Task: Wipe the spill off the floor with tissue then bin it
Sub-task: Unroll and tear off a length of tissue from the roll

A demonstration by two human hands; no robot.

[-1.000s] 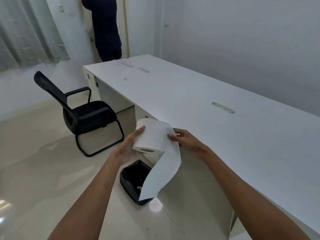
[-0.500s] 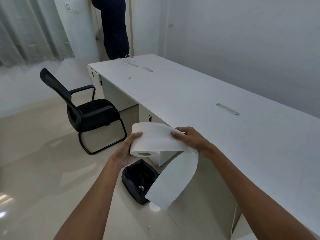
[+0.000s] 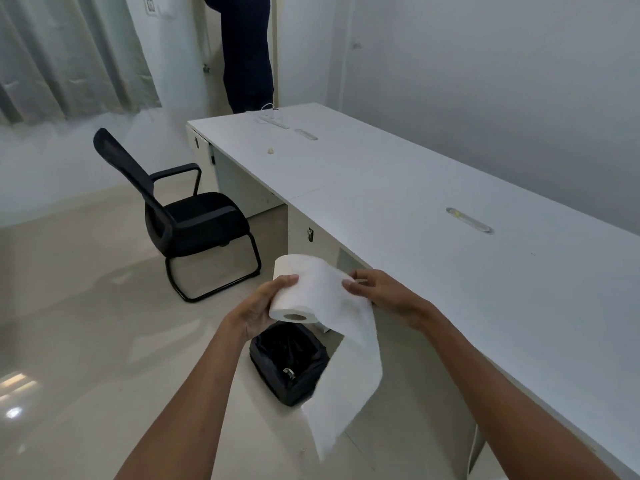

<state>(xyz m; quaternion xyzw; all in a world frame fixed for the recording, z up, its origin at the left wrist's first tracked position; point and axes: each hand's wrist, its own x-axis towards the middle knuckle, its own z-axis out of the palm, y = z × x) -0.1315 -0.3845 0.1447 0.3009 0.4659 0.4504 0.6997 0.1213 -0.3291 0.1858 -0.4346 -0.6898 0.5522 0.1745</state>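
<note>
Tissue roll sits in our left hand, held in front of us just off the near edge of the counter; the left fingers wrap its left side and close on it; the cardboard core faces us, so the long axis of the roll runs roughly away from the camera. Our right hand rests on the right side of the roll; its fingers pinch the loose sheet where that sheet leaves the roll; the sheet hangs down and to the right, unsupported below the pinch.

The coming move, in our judgement, is a tear; the right hand is the nearer to the hanging sheet and should pull across the roll axis while the left hand holds the roll firm.

A black-lined waste bin stands on the floor directly below the hands, beside the counter pedestal; the sheet partly covers its right edge. The floor is glossy pale tile; we cannot tell from this view where the spill lies.

A black office chair stands well apart on the left; a person in dark clothing stands at the far end of the room.
</note>
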